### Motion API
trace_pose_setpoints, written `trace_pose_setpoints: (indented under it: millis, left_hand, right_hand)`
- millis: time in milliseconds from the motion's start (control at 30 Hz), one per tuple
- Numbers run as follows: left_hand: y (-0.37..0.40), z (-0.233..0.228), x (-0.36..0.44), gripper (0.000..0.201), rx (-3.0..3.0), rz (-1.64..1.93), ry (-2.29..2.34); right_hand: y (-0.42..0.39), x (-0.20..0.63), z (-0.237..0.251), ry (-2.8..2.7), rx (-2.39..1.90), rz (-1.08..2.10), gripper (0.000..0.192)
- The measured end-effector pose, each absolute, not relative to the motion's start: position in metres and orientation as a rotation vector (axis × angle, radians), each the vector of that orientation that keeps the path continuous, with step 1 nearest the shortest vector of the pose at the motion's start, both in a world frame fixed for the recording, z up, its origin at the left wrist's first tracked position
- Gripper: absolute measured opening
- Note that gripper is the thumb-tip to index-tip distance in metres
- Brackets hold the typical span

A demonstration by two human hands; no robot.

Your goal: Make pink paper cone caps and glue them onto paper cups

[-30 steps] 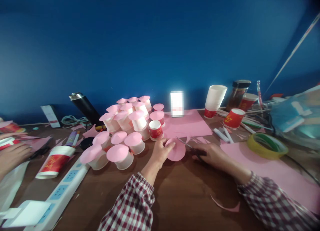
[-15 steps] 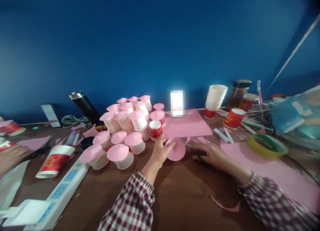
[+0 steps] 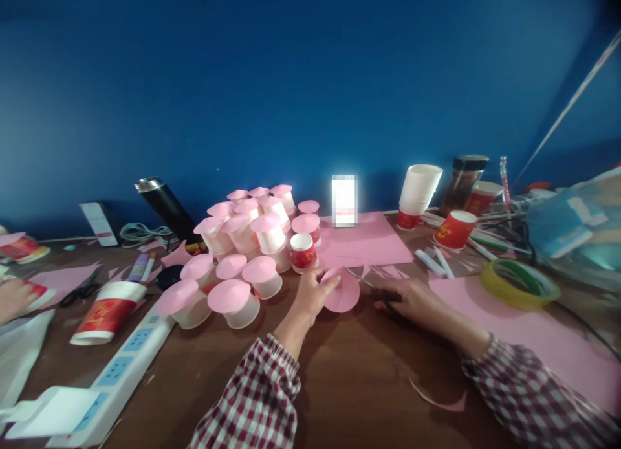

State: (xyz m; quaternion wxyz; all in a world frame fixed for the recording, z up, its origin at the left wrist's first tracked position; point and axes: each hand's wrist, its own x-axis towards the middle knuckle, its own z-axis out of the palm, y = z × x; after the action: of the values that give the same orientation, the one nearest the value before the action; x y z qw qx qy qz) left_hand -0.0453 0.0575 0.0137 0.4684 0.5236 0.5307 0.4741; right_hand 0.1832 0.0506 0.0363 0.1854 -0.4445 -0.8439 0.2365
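My left hand (image 3: 313, 297) pinches a round pink paper disc (image 3: 343, 295) at its left side, with the thumb on top. In my right hand (image 3: 412, 303) is a pair of scissors (image 3: 363, 281), their handles inside the closed fingers. The blades point left and touch or nearly touch the disc's upper right edge. Left of the disc stand several white paper cups capped with pink paper cones (image 3: 233, 297). A small red and white cup (image 3: 303, 251) sits just behind my left hand. A curved pink offcut (image 3: 436, 397) lies on the table below my right hand.
A white power strip (image 3: 116, 371) and a tipped red cup (image 3: 107, 312) are at left, near another person's hand (image 3: 14, 300). Pink paper sheets (image 3: 514, 326), a yellow tape roll (image 3: 519, 284) and stacked cups (image 3: 418, 193) stand or lie to the right. A blue wall closes the back.
At far left the other person's hand has moved off the black scissors and is now by a red cup. My own hands, the disc and my scissors look almost unmoved.
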Motion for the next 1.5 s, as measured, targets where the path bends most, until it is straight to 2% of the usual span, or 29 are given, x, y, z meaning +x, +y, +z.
trace_pose_setpoints:
  millis: [300,367,500,633,733,967,1067,1200,1367,1500]
  left_hand:
    - [0.058,0.013,-0.046,0.029,1.285,1.167,1.311]
    - [0.057,0.014,-0.046,0.029,1.287,1.169,1.314]
    - [0.057,0.014,-0.045,0.028,1.281,1.192,1.292]
    - [0.058,0.012,-0.045,0.026,1.273,1.191,1.292]
    - [0.059,0.011,-0.045,0.025,1.272,1.210,1.292]
    - [0.058,0.015,-0.044,0.028,1.279,1.239,1.309]
    - [0.058,0.016,-0.043,0.032,1.297,1.251,1.324]
    - [0.057,0.017,-0.041,0.031,1.296,1.255,1.295]
    - [0.057,0.016,-0.040,0.027,1.310,1.271,1.251]
    - [0.057,0.015,-0.040,0.026,1.335,1.280,1.245]
  right_hand:
    - [0.052,0.182,0.030,-2.285,-1.212,0.741,0.028]
    - [0.054,0.184,0.028,-2.237,-1.253,0.654,0.031]
    - [0.059,0.193,0.028,-2.079,-1.579,0.246,0.034]
    - [0.066,0.206,0.029,-1.915,-1.783,0.028,0.019]
    - [0.070,0.212,0.026,-1.915,-1.773,-0.043,0.017]
    - [0.074,0.212,0.020,-2.027,-1.557,-0.091,0.026]
    - [0.073,0.213,0.022,-1.942,-1.665,-0.094,0.023]
    - [0.071,0.215,0.026,-1.885,-1.870,-0.173,0.032]
    - [0.068,0.215,0.031,-1.910,-1.876,-0.305,0.032]
    - [0.067,0.217,0.035,-1.960,-1.906,-0.275,0.031]
